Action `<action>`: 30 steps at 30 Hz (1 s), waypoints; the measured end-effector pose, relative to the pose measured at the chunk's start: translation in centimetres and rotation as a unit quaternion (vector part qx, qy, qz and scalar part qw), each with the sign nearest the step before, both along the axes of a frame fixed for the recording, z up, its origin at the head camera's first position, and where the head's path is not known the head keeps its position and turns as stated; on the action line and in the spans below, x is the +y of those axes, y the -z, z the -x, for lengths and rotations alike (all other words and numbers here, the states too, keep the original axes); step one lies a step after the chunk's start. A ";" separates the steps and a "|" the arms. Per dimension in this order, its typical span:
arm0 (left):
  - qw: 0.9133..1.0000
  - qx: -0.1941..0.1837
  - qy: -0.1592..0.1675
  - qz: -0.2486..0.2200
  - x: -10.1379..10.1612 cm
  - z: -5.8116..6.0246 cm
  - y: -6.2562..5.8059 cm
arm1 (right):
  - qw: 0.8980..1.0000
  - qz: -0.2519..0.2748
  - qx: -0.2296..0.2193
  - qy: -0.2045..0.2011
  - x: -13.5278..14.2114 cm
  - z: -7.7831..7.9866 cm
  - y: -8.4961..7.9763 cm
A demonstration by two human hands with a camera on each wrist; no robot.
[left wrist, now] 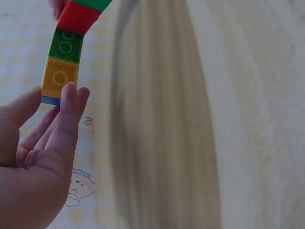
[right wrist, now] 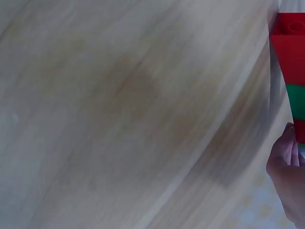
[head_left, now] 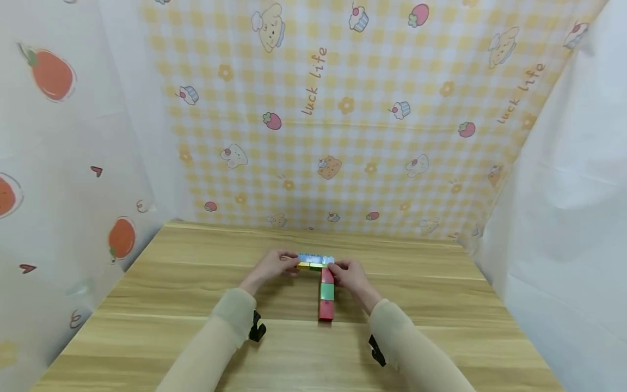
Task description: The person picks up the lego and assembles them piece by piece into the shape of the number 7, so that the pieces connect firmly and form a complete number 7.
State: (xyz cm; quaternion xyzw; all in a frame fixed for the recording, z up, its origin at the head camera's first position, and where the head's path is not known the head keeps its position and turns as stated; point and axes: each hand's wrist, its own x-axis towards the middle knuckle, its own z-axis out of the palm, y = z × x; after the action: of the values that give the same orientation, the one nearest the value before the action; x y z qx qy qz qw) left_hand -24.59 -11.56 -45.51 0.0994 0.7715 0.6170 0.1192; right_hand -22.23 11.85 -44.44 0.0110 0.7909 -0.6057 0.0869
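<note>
Several toy building bricks are joined in one angled piece between both hands. Its crosswise arm has blue bricks (head_left: 311, 259) on top, with a yellow brick (left wrist: 59, 78) and a dark green brick (left wrist: 66, 46) beneath, hollow undersides showing in the left wrist view. From its right end a red brick (head_left: 327, 275), a green brick (head_left: 327, 292) and another red brick (head_left: 325, 311) run toward me. My left hand (head_left: 275, 265) pinches the yellow end between thumb and fingers. At the corner, my right hand (head_left: 350, 274) grips the piece; its fingers are partly cut off in the right wrist view.
Below the hands lies a wood-grain table (head_left: 196, 283). A yellow checked cloth (head_left: 323, 141) with printed figures hangs along its back edge. White sheets stand at the left (head_left: 73, 136) and right (head_left: 563, 218) sides.
</note>
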 end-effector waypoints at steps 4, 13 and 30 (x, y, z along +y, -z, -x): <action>1.000 -0.009 -0.019 0.020 0.7 -0.3 0.7 | 0.998 -0.057 0.013 0.010 0.0 -0.1 0.4; 0.997 -0.019 -0.047 0.061 2.0 -0.8 0.8 | 0.989 -0.142 0.033 0.025 0.1 -0.9 0.7; 0.984 0.057 -0.049 0.160 -0.3 -4.5 -0.7 | 0.955 -0.231 0.180 -0.050 4.7 -4.5 -1.8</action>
State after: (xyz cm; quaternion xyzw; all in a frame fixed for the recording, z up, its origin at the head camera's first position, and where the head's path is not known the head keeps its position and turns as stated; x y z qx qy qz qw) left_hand -20.13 -11.86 -44.79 0.0764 0.8696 0.4843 0.0585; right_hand -17.73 16.53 -42.61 -0.1180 0.9112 -0.3934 -0.0315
